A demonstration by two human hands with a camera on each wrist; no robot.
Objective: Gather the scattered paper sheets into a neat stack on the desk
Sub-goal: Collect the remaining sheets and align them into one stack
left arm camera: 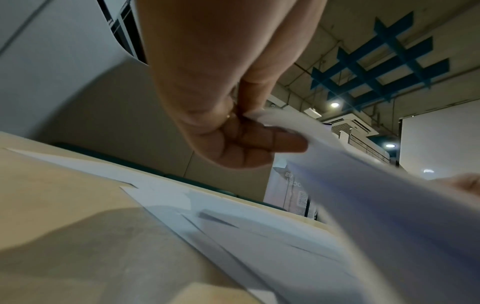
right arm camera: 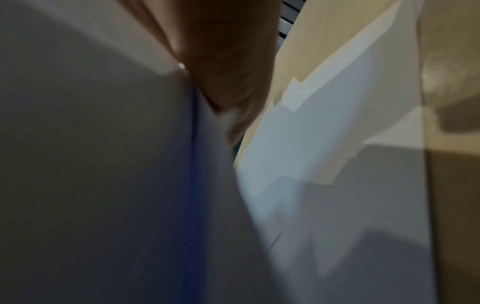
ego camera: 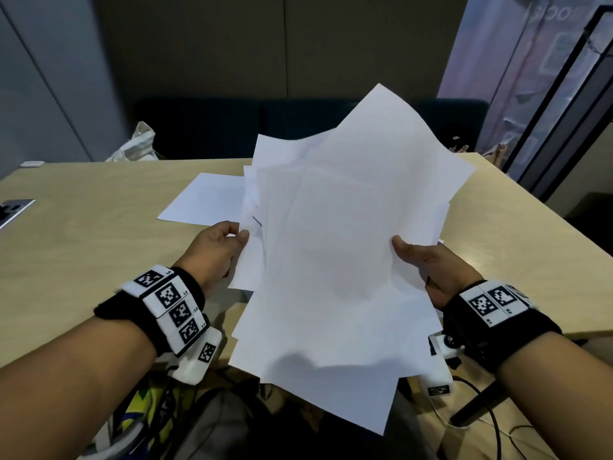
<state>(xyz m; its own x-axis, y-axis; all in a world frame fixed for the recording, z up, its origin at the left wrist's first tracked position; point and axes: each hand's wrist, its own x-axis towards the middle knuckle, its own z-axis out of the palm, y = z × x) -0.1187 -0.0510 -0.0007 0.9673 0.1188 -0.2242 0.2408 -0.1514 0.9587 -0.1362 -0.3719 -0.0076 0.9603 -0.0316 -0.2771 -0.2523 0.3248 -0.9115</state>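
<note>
I hold a loose, fanned bundle of white paper sheets (ego camera: 335, 247) above the near edge of the wooden desk (ego camera: 99, 210). My left hand (ego camera: 220, 250) pinches the bundle's left edge, thumb on top; the left wrist view shows the fingers (left arm camera: 249, 144) curled under the sheets (left arm camera: 376, 185). My right hand (ego camera: 428, 263) grips the right edge, thumb on top, fingers hidden beneath. The sheets are misaligned, corners sticking out at different angles. One more sheet (ego camera: 205, 200) lies flat on the desk to the left. The right wrist view is mostly filled by blurred paper (right arm camera: 103, 164) and more sheets (right arm camera: 324, 144) on the desk.
A white cloth bag (ego camera: 136, 144) sits behind the desk's far edge by a dark sofa (ego camera: 232, 127). A grey device (ego camera: 13, 210) lies at the desk's left edge. Cables and a bag are on the floor below me. A black-framed glass partition (ego camera: 564, 111) stands at right.
</note>
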